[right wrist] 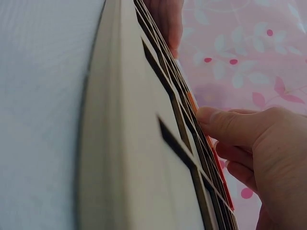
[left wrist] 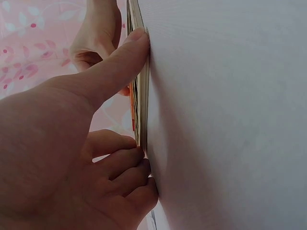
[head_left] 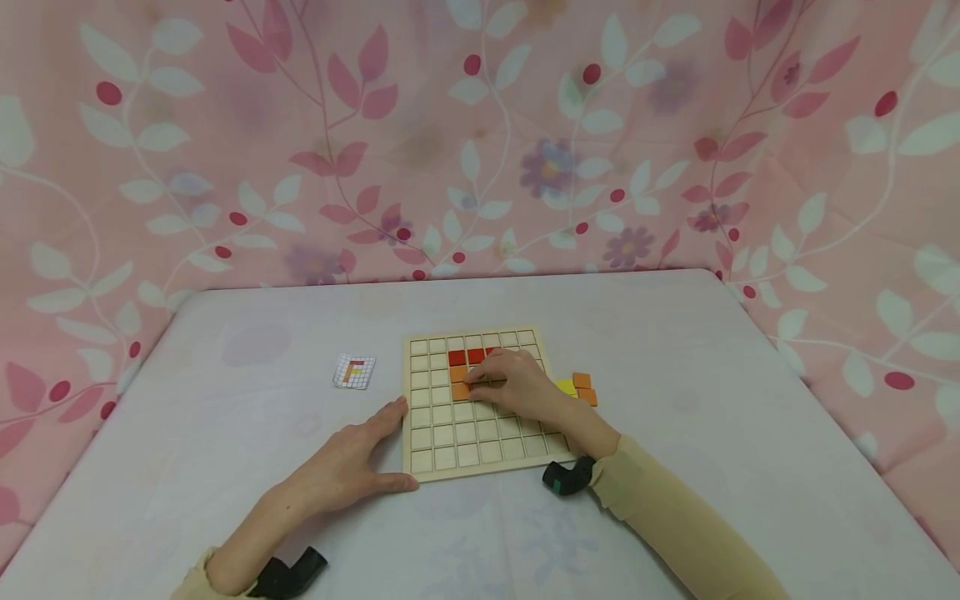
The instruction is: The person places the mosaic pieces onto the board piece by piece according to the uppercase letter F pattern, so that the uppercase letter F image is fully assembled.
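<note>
A pale wooden grid board (head_left: 442, 435) lies on the table. My left hand (head_left: 341, 467) braces its left side, thumb at the near corner and fingertips along the edge; in the left wrist view the thumb (left wrist: 120, 62) rests on the edge. My right hand (head_left: 521, 385) is over the board's middle, its thumb and curled fingers at an orange tile (head_left: 460, 391) below another orange tile (head_left: 457, 373). The thumb meets orange in the right wrist view, and the fingers partly hide the contact. Red tiles (head_left: 467, 357) form a row above, partly covered by the hand.
A small pattern card (head_left: 354, 372) with red, orange and yellow squares lies left of the board. Loose orange tiles (head_left: 582, 381) and a yellow tile (head_left: 566, 387) sit at its right side, partly behind my right wrist. Floral cloth (head_left: 420, 150) hangs behind the table.
</note>
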Available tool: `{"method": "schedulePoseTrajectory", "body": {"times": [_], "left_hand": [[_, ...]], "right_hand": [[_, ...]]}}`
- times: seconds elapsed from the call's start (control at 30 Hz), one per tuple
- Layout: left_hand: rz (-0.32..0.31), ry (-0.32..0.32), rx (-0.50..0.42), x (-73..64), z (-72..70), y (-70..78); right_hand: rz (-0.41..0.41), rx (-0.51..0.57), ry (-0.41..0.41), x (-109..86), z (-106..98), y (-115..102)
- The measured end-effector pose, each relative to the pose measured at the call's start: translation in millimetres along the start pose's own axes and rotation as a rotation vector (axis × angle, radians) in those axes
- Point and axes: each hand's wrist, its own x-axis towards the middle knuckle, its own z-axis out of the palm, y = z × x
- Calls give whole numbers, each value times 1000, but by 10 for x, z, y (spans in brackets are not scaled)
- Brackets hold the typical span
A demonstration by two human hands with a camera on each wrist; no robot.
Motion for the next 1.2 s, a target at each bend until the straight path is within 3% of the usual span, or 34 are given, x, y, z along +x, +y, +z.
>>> {"method": "schedulePoseTrajectory", "body": {"times": [0.23, 0.6, 0.77, 0.9, 1.1, 1.2], "left_hand": [[0, 2, -3, -4, -11, 0], [13, -2, -11, 0, -10, 0], [23, -3, -15, 16, 16, 7], [18, 2, -11, 19, 15, 8], [10, -3, -9, 22, 14, -6], [8, 1, -3, 15, 7, -7]], "right_hand": [[-10, -3, -3, 6, 1, -4], [75, 67, -29, -2, -63, 33], [114, 142, -15, -71, -274, 104], [220, 183, -6, -184, -496, 203], [390, 124, 15, -436, -823, 383], [405, 96, 35, -560, -949, 457]]}}
